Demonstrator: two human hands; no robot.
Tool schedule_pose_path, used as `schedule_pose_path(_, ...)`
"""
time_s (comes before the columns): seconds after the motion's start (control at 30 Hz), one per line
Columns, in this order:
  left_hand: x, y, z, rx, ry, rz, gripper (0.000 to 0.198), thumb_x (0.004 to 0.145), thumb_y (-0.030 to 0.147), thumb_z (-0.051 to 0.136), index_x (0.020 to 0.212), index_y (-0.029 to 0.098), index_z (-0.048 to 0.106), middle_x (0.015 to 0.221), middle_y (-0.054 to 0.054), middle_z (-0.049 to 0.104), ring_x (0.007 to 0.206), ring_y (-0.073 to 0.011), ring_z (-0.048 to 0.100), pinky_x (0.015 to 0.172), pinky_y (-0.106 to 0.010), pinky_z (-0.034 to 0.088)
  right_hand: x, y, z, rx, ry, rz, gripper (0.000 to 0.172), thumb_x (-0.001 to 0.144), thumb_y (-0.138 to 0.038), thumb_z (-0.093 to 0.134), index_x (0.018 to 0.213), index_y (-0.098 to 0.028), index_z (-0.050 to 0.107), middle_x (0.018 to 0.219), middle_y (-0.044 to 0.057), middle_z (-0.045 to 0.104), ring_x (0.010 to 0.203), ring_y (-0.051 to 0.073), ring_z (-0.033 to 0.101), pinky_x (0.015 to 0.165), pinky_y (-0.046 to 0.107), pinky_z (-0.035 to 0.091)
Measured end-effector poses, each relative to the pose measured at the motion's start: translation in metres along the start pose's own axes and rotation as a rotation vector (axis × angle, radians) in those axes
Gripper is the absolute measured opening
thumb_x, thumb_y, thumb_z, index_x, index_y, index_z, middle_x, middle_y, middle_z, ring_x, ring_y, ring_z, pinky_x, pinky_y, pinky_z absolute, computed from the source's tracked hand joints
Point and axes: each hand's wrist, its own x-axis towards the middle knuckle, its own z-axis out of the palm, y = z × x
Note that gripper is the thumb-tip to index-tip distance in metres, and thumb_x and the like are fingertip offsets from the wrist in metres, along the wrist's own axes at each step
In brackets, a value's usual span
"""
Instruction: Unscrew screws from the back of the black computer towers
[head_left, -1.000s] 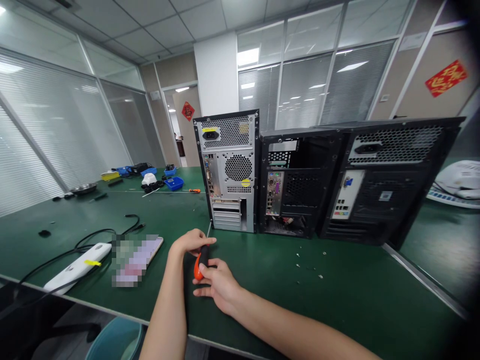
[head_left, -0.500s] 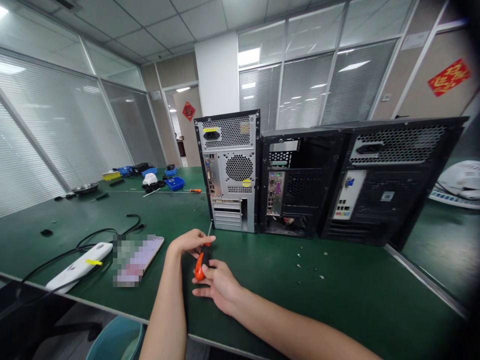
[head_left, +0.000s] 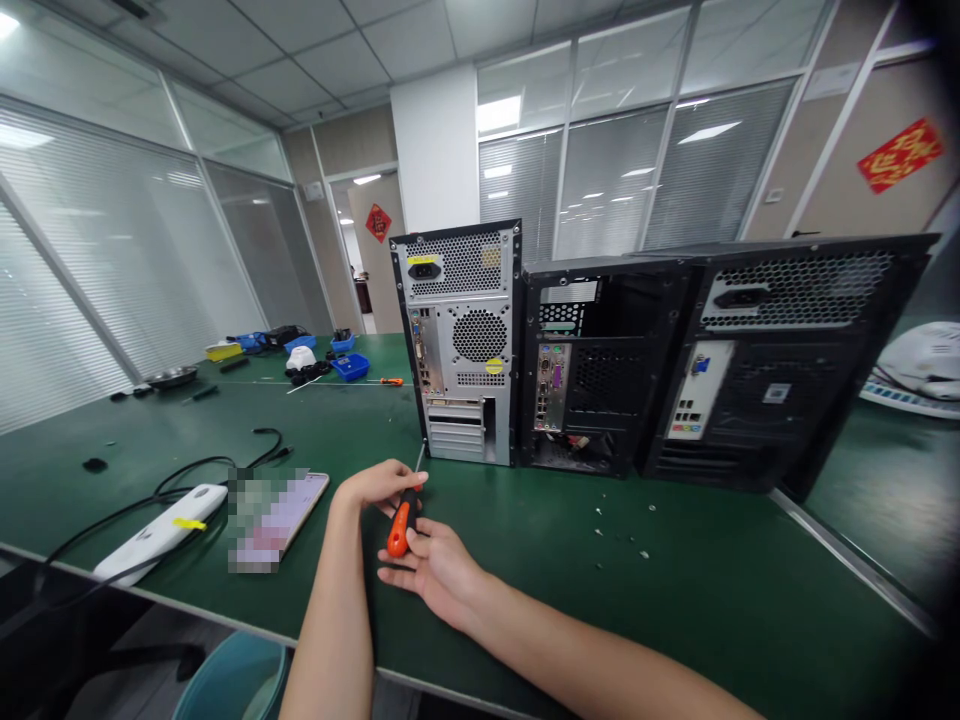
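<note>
Both hands are closed on the orange-and-black screwdriver (head_left: 400, 526) above the near edge of the worktop (head_left: 540, 590). The right hand (head_left: 442, 575) grips the butt of the handle between thumb and fingers; the left hand (head_left: 379, 487) curls about the front of the handle, thumb and fingertips close to the shaft. The shaft points away from the near edge, its tip at the lower left corner of the silver case (head_left: 465, 300), which stands upright with its back panel facing that edge.

As far as can be judged, work on that corner is under way and unfinished; whether a screw is going in or coming out cannot be told. The silver case's back panel looks largely whole, with one slot open low down. Beside it, toward the worktop's right edge, the middle black case (head_left: 600, 375) has a gap at its top, so something there seems to be out already, while the right black case (head_left: 780, 380) has its top grille in place. Between the cases and the near edge lie several small loose pieces (head_left: 643, 554), probably screws, not fitted anywhere.
</note>
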Motion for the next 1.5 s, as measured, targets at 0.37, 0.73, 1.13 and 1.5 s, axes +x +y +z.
schedule_pose_path(0.37,-0.003,0.0,0.0,-0.037,0.012,0.021,0.073,0.055,0.078,0.053,0.085,0.012,0.056,0.083,-0.011,0.069,0.068,-0.0166,0.061,0.05,-0.021,0.038,0.004,0.002,-0.004,0.075,-0.037,0.003,0.016,0.083,-0.002,0.037,0.082,-0.012,0.05,0.069,0.004,0.061,0.063,0.016,0.066,0.069,0.036,0.052)
schedule_pose_path(0.73,0.003,-0.004,-0.001,0.005,-0.026,0.059,0.075,0.056,0.077,0.052,0.09,0.011,0.06,0.08,-0.01,0.068,0.063,-0.0144,0.058,0.048,-0.02,0.035,0.004,0.004,-0.003,0.135,-0.012,0.0,0.02,0.083,0.0,0.038,0.097,-0.014,0.042,0.069,0.006,0.065,0.065,0.02,0.069,0.072,0.039,0.053)
schedule_pose_path(1.13,0.012,-0.009,-0.001,0.158,0.072,0.14,0.066,0.06,0.075,0.051,0.07,0.011,0.062,0.052,0.002,0.05,0.045,-0.0073,0.04,0.046,-0.021,0.033,0.003,0.002,-0.003,0.154,-0.032,-0.002,0.013,0.086,-0.004,0.038,0.093,-0.012,0.046,0.078,0.009,0.067,0.072,0.022,0.07,0.076,0.043,0.053)
schedule_pose_path(1.5,0.012,-0.004,0.001,0.156,0.11,0.143,0.058,0.062,0.069,0.054,0.064,0.012,0.06,0.045,0.004,0.043,0.041,-0.006,0.034,0.044,-0.021,0.03,0.001,0.003,-0.004,0.077,-0.105,-0.042,0.007,0.078,-0.014,0.058,0.074,-0.014,0.052,0.066,0.004,0.063,0.082,0.023,0.067,0.08,0.044,0.052)
